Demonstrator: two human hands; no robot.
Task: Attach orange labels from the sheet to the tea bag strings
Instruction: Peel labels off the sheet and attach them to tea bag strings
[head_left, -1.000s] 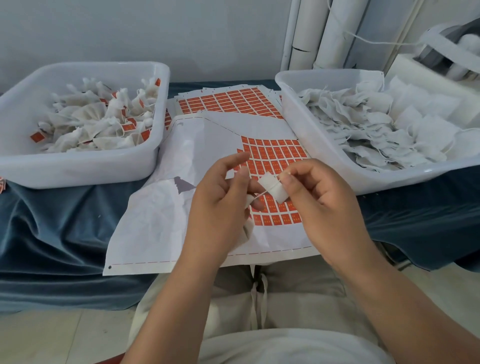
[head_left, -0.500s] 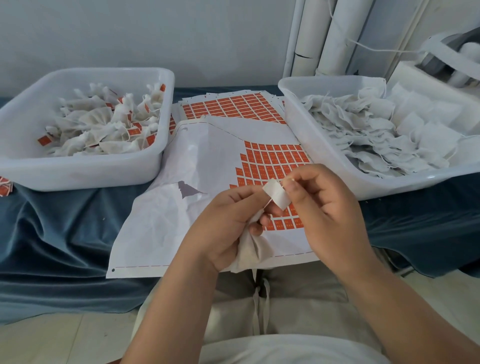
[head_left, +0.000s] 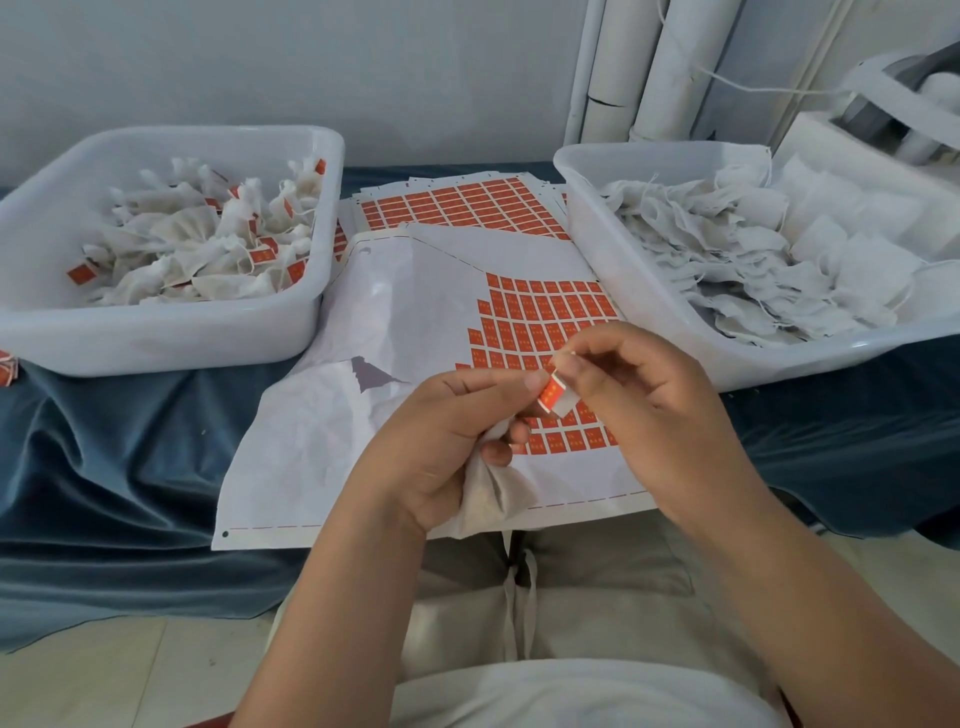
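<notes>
Head view, at a low bench draped in blue cloth (head_left: 104, 441): a seated person works an orange label (head_left: 553, 393) between both hands, just above the near edge of a label sheet (head_left: 332, 415). The left hand (head_left: 441, 441) pinches the label's left edge between thumb and forefinger, while its lower fingers curl round a white bag (head_left: 488, 493) that hangs from the palm over the sheet's front edge. The right hand (head_left: 649, 410) pinches the label's upper right side with thumb and forefinger, its other fingers loosely curled behind. The label is tilted, showing its orange face and a strip of white backing; the bag's string cannot be made out.

Orange labels fill only the sheet's right part, with bare white backing on the left. A stack of fuller sheets (head_left: 457, 205) lies behind it. To the left stands a white tub (head_left: 171, 338) of bags carrying orange labels (head_left: 192, 249); to the right, a second tub (head_left: 649, 291), tilted toward the sheet, holds plain bags (head_left: 753, 265). White tubes (head_left: 670, 67) lean against the wall behind.
</notes>
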